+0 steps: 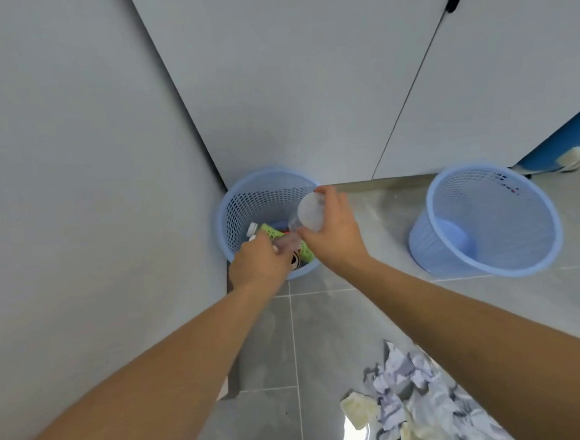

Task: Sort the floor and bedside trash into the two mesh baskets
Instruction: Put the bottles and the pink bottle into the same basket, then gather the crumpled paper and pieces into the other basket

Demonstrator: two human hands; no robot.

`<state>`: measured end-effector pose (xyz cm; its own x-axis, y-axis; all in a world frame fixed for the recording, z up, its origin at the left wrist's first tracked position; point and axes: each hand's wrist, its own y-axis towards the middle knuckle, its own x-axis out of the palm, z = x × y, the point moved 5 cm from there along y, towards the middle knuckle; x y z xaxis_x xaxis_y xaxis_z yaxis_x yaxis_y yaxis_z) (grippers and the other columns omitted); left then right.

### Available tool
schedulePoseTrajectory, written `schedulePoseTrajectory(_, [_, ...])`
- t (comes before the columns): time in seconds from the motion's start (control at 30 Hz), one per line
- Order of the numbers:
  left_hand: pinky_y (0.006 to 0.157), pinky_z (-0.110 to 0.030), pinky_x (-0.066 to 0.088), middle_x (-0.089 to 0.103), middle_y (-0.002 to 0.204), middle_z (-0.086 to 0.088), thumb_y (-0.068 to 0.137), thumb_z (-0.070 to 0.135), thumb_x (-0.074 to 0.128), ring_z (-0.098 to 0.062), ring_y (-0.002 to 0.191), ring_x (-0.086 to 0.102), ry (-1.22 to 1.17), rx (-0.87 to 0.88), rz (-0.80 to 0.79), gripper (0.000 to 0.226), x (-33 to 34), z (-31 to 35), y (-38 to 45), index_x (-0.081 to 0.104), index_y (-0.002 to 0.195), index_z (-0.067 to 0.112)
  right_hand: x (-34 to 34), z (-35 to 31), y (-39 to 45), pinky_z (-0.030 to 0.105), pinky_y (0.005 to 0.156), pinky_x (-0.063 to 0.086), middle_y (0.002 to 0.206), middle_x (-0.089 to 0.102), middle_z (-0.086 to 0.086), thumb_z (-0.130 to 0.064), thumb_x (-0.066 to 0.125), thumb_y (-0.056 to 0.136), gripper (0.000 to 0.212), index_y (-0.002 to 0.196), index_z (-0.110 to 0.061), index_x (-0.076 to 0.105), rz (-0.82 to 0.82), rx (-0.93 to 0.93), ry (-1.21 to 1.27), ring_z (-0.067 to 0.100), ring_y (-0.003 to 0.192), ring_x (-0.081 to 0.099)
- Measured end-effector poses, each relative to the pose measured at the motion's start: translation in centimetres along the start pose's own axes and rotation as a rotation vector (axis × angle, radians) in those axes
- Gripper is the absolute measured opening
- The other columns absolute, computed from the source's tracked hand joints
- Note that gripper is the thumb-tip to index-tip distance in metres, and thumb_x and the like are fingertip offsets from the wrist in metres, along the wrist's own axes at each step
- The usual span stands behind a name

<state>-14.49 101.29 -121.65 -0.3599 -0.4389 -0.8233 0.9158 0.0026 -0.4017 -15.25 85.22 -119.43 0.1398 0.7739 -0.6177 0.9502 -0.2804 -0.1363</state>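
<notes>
**Two baskets out, one filling, paper heap still on the floor**

Nearest the camera, well short of the left basket and off to its right, a heap of crumpled paper [428,399] lies on the grey tiled floor [324,337], white and yellowish scraps mixed. None of it has been sorted.

Further out, both hands meet over the left basket [228,220], which stands in the corner against the wall. The left hand [257,265] hangs over that basket's near rim with its fingers curled shut around the neck end of a clear plastic bottle [296,229]. The right hand [335,232] is over the basket's right side, fingers wrapped around the bottle's wide base, which is turned up toward the camera. The bottle is held between the two hands just above the basket's mouth, not yet let go.

Inside the left basket, below the hands, a green-labelled bottle [275,233] with a white cap lies on the bottom, along with something darker that I cannot make out.

To the right of the left basket, well apart from it, the right basket [537,247] stands tilted toward the camera; its inside looks bare.

By my reckoning the task is early to midway: bottles are going left, this one is about to drop, and the paper heap is left, likely for the right basket.
</notes>
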Motion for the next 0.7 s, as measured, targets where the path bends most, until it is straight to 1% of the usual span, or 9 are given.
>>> schedulePoseTrajectory(0.1, [0.074, -0.038, 0.051, 0.068, 0.106, -0.009, 0.093, 0.039, 0.061, -0.032, 0.096, 0.065, -0.032, 0.023, 0.06, 0.029, 0.5, -0.2, 1.0, 0.055, 0.109, 0.015, 1.8, 0.4, 1.0, 0.042, 0.094, 0.048, 0.136, 0.049, 0.01, -0.033, 0.077, 0.081, 0.07, 0.141, -0.018, 0.043, -0.053, -0.022, -0.113, 0.033, 0.121, 0.053])
schedulePoseTrajectory(0.2, [0.073, -0.039, 0.051, 0.068, 0.112, -0.007, 0.092, 0.035, 0.066, -0.032, 0.1, 0.065, -0.092, 0.061, 0.103, 0.037, 0.8, 0.0, 0.9, 0.05, 0.12, 0.017, 2.4, 0.7, 1.3, 0.044, 0.101, 0.046, 0.144, 0.047, 0.011, -0.029, 0.077, 0.08, 0.081, 0.15, -0.019, 0.039, -0.125, -0.014, -0.15, 0.033, 0.13, 0.049])
schedulePoseTrajectory(0.3, [0.074, -0.043, 0.055, 0.069, 0.107, -0.007, 0.087, 0.037, 0.069, -0.034, 0.097, 0.066, -0.095, 0.115, 0.125, 0.041, 0.8, 0.4, -0.1, 0.047, 0.118, 0.02, 1.3, 0.6, 0.4, 0.034, 0.097, 0.044, 0.142, 0.051, 0.009, -0.023, 0.075, 0.081, 0.07, 0.145, -0.017, 0.047, -0.128, -0.02, -0.13, 0.029, 0.127, 0.053])
schedulePoseTrajectory(0.37, [0.074, -0.043, 0.055, 0.067, 0.108, -0.006, 0.085, 0.041, 0.07, -0.034, 0.097, 0.066, -0.052, 0.139, 0.149, 0.041, 0.4, 0.9, -1.2, 0.049, 0.112, 0.02, -0.5, 0.8, -1.5, 0.026, 0.092, 0.041, 0.134, 0.054, 0.008, -0.019, 0.074, 0.083, 0.06, 0.139, -0.016, 0.052, -0.122, -0.018, -0.111, 0.024, 0.119, 0.054])
schedulePoseTrajectory(0.4, [0.077, -0.045, 0.055, 0.063, 0.114, -0.007, 0.085, 0.043, 0.07, -0.034, 0.103, 0.064, -0.035, 0.143, 0.171, 0.044, 0.0, 1.2, -2.1, 0.05, 0.115, 0.02, -1.7, 1.2, -2.9, 0.026, 0.092, 0.041, 0.131, 0.055, 0.009, -0.015, 0.072, 0.084, 0.055, 0.136, -0.016, 0.054, -0.126, -0.01, -0.092, 0.023, 0.117, 0.054])
schedulePoseTrajectory(0.47, [0.083, -0.051, 0.054, 0.053, 0.126, -0.013, 0.086, 0.044, 0.07, -0.037, 0.117, 0.054, -0.002, 0.139, 0.221, 0.056, -0.7, 1.6, -4.0, 0.05, 0.129, 0.014, -4.3, 2.6, -6.1, 0.034, 0.097, 0.048, 0.128, 0.055, 0.008, -0.009, 0.068, 0.083, 0.051, 0.133, -0.015, 0.057, -0.125, 0.012, -0.069, 0.024, 0.117, 0.054])
schedulePoseTrajectory(0.53, [0.084, -0.057, 0.052, 0.047, 0.129, -0.021, 0.086, 0.038, 0.07, -0.043, 0.121, 0.047, 0.047, 0.154, 0.279, 0.06, -1.3, 2.2, -6.2, 0.048, 0.133, 0.006, -7.2, 4.4, -9.8, 0.039, 0.098, 0.048, 0.127, 0.056, 0.007, -0.008, 0.065, 0.083, 0.048, 0.131, -0.014, 0.058, -0.144, 0.058, -0.075, 0.025, 0.12, 0.054])
schedulePoseTrajectory(0.63, [0.081, -0.058, 0.051, 0.047, 0.126, -0.025, 0.086, 0.022, 0.07, -0.046, 0.117, 0.047, 0.061, 0.232, 0.286, 0.049, -1.6, 4.5, -10.3, 0.049, 0.125, 0.001, -12.1, 7.4, -15.6, 0.037, 0.096, 0.048, 0.123, 0.058, 0.004, -0.008, 0.063, 0.085, 0.044, 0.128, -0.017, 0.059, -0.164, 0.145, -0.072, 0.022, 0.118, 0.055])
schedulePoseTrajectory(0.7, [0.078, -0.053, 0.047, 0.05, 0.122, -0.022, 0.087, 0.014, 0.067, -0.042, 0.112, 0.049, -0.001, 0.26, 0.22, 0.037, -1.2, 6.8, -13.7, 0.051, 0.119, 0.004, -15.5, 8.9, -19.1, 0.039, 0.097, 0.049, 0.12, 0.061, 0.002, -0.009, 0.063, 0.087, 0.04, 0.125, -0.019, 0.061, -0.172, 0.167, -0.078, 0.02, 0.114, 0.056])
